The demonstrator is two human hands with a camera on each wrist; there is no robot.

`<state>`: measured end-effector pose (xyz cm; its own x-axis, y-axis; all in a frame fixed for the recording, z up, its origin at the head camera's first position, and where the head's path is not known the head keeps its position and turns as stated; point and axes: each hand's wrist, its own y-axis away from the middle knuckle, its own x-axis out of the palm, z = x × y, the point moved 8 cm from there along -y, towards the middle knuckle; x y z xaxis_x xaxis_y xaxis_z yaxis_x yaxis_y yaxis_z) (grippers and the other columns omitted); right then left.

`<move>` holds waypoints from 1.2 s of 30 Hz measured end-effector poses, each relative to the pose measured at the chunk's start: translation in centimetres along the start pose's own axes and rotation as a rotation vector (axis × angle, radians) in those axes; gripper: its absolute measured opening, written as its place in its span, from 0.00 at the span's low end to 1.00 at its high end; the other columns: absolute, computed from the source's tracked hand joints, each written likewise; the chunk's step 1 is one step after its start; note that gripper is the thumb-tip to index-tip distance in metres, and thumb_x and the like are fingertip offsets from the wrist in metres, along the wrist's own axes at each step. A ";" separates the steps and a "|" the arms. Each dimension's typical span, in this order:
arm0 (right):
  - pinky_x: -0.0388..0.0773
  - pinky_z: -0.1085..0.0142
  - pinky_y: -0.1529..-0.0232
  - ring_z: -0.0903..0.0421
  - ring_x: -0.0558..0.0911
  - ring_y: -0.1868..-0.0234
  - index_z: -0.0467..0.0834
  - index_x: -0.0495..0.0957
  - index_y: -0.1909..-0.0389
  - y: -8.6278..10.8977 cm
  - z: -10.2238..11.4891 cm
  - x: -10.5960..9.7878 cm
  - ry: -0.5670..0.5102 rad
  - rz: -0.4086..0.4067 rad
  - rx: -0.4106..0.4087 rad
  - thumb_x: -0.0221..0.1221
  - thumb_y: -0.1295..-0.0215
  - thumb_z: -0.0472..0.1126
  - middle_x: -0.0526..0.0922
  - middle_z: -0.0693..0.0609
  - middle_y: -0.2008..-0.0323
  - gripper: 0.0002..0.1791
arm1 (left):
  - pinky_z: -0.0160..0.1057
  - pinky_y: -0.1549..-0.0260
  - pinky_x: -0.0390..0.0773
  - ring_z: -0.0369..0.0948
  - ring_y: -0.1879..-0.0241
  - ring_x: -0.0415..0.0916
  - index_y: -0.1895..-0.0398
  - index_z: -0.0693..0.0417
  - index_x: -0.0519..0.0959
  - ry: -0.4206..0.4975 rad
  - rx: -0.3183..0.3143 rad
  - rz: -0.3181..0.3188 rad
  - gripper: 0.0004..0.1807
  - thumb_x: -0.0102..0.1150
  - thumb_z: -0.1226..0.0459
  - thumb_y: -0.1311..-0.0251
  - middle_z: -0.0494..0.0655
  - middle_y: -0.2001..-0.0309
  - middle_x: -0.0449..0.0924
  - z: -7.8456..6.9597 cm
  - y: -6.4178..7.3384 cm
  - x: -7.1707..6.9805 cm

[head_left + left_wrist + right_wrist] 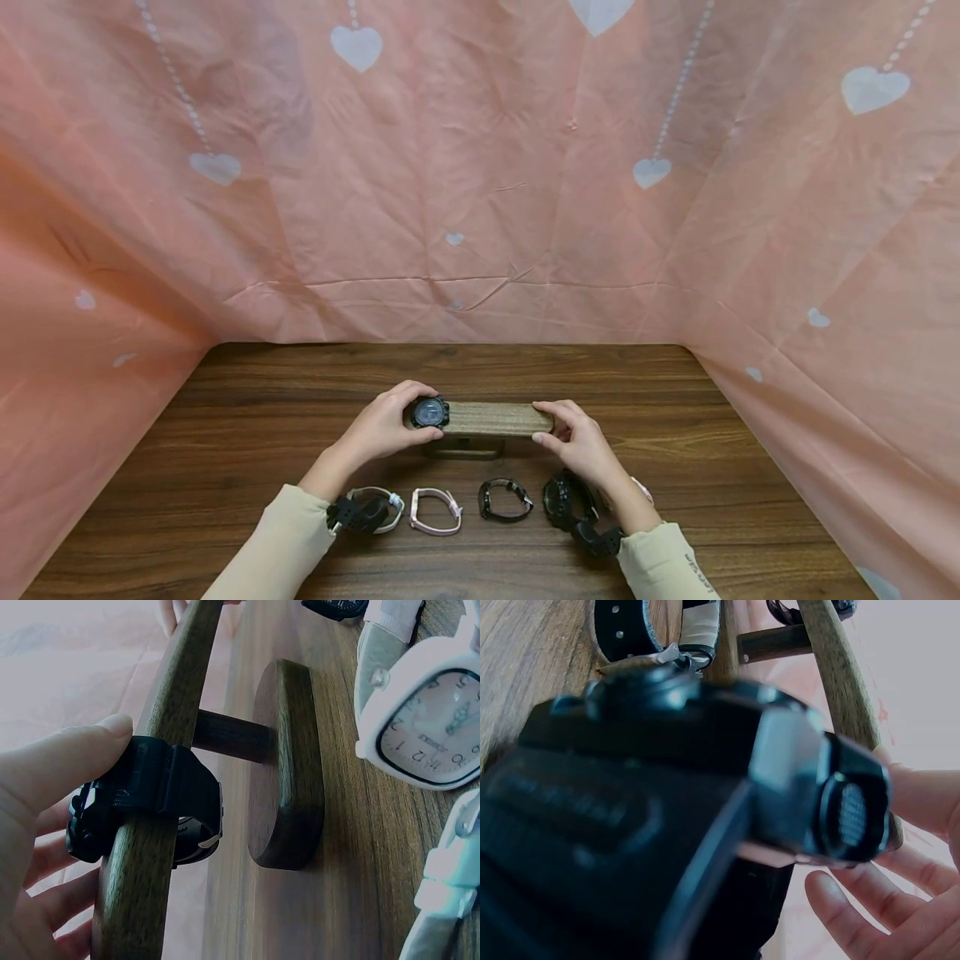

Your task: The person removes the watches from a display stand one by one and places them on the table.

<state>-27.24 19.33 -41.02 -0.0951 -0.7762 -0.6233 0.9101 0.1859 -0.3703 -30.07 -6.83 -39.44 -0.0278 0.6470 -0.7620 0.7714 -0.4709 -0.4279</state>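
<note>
A T-shaped wooden watch stand, with a long horizontal bar on a post and rounded base, stands on the table. A black digital watch is looped around the bar near its left end. My left hand holds this watch between thumb and fingers, the thumb at its strap. At the bar's opposite end my right hand grips the wood with thumb and fingers. In the right wrist view, a blurred dark watch hides part of the bar.
On the wooden table, nearer me, lie a white watch, a pink watch, a slim black watch and a chunky black watch. A pale one is partly hidden by the right wrist. Pink curtain surrounds the table.
</note>
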 end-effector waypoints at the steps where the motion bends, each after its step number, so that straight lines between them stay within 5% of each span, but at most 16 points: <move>1: 0.72 0.70 0.75 0.58 0.72 0.72 0.41 0.78 0.49 0.0 0.0 0.0 0.001 0.000 -0.001 0.68 0.50 0.33 0.76 0.51 0.61 0.24 | 0.42 0.57 0.76 0.38 0.55 0.74 0.52 0.48 0.77 0.001 -0.001 -0.001 0.29 0.73 0.51 0.59 0.39 0.54 0.76 0.0 0.0 0.0; 36: 0.73 0.69 0.74 0.59 0.73 0.72 0.42 0.78 0.48 0.1 0.0 -0.1 0.008 0.010 -0.015 0.68 0.49 0.34 0.76 0.53 0.61 0.24 | 0.44 0.57 0.76 0.40 0.56 0.75 0.50 0.50 0.75 0.073 -0.041 -0.020 0.30 0.74 0.53 0.59 0.43 0.53 0.77 1.1 1.0 -0.6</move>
<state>-27.14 19.38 -40.97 -0.0889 -0.7694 -0.6325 0.9048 0.2031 -0.3742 -29.92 -8.37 -39.92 0.0012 0.6987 -0.7154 0.7968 -0.4329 -0.4215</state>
